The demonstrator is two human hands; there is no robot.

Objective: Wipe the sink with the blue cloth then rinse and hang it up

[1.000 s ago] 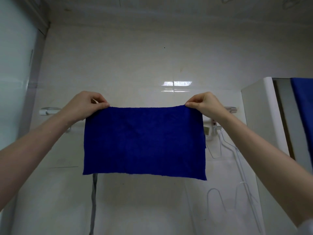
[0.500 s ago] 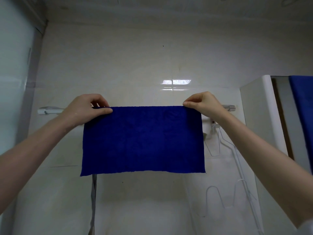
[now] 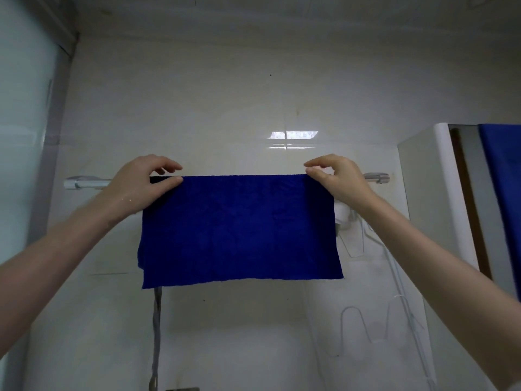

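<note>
- From my remote seat I see a glossy pale tiled wall [image 3: 225,114] straight ahead. A frosted glass panel [image 3: 22,136] stands at the left and a white cabinet [image 3: 423,198] at the right.
- A chrome towel bar [image 3: 84,183] runs across the wall. Only its two ends show; the middle is covered.
- The blue cloth [image 3: 239,230] is draped over that bar. It hangs flat and spread wide against the wall, with its top edge along the bar and its lower edge slightly uneven.
- My left hand [image 3: 141,184] is at the cloth's upper left corner. The thumb lies on the front of the fabric and the fingers are lifted just above the bar, parted from the thumb.
- My right hand [image 3: 338,179] is at the upper right corner. The thumb tip touches the cloth's edge and the forefinger sits just above it with a small gap.
- The two hands are well apart, one at each end of the cloth. Neither is clamped on it, as far as I can see.
- A grey strap [image 3: 157,334] hangs down below the cloth's lower left.
- White wire hooks [image 3: 355,325] and a thin white cord [image 3: 400,277] hang on the wall at the lower right.
- A blue strip [image 3: 501,179] shows at the far right edge beside the cabinet. I cannot tell whether it is a reflection.
</note>
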